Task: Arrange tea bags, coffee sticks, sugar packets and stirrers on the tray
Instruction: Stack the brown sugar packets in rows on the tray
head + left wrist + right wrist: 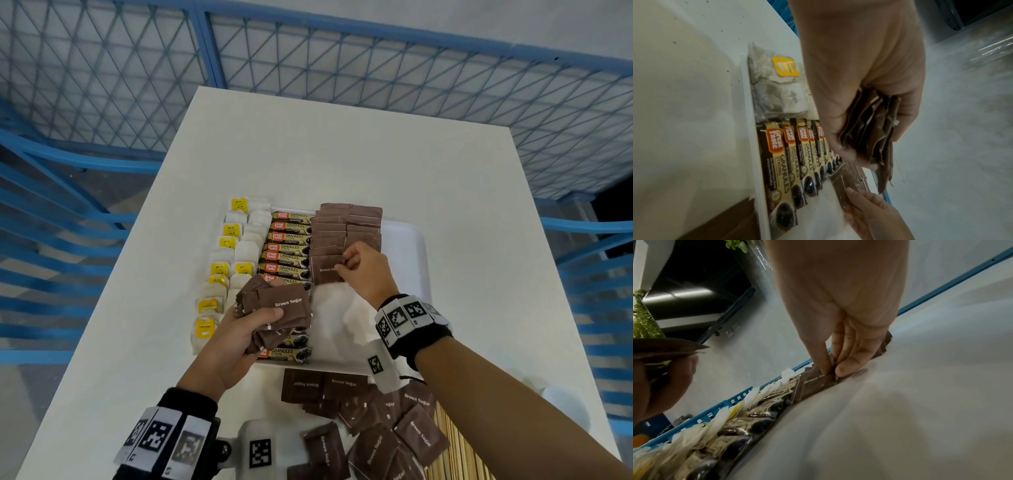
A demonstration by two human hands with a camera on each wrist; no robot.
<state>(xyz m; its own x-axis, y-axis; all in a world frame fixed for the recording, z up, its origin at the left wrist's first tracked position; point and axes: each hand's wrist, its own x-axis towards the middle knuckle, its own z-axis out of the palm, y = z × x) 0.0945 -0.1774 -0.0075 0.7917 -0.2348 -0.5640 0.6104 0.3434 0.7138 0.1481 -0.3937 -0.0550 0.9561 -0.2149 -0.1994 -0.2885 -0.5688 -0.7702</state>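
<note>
A white tray (407,246) holds tea bags (236,240) with yellow tags on its left, a column of coffee sticks (291,246) in the middle and two columns of brown sugar packets (346,226) to the right. My left hand (236,335) grips a stack of brown sugar packets (281,311) over the tray's near left; the stack (875,134) is fanned in my palm. My right hand (356,267) pinches one brown sugar packet (325,270) lying at the near end of the sugar column, thumb and fingertips (846,368) on its edge (818,384).
Loose brown sugar packets (383,418) lie scattered on the white table (342,154) in front of the tray, beside wooden stirrers (452,455) at the near right. A blue mesh fence (308,51) surrounds the table. The tray's right part is bare.
</note>
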